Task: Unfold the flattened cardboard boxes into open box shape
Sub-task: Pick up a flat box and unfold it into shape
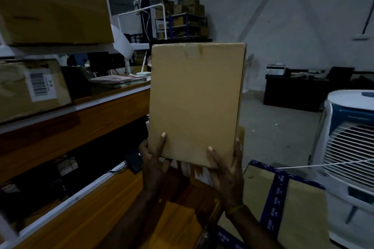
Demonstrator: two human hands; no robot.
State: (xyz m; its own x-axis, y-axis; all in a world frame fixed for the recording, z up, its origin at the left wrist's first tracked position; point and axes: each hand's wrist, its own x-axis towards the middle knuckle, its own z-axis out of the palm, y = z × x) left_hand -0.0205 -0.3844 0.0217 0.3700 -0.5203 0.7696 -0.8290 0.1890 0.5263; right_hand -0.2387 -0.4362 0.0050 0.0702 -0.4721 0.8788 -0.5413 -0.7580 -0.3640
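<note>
A plain brown cardboard box [195,103] stands upright in the air at the centre of the head view, its broad face toward me and a strip of tape at its top edge. My left hand [154,164] grips its lower left corner, thumb on the front face and fingers behind. At the lower right corner my right hand [227,174] holds it the same way, thumb in front and fingers along the side edge. The back of the box is hidden.
A wooden shelf unit [81,119] with cardboard cartons [30,89] runs along the left. Below my hands lies a large box with blue tape [277,194]. A white air cooler [348,147] stands at the right, a dark desk [293,91] behind it.
</note>
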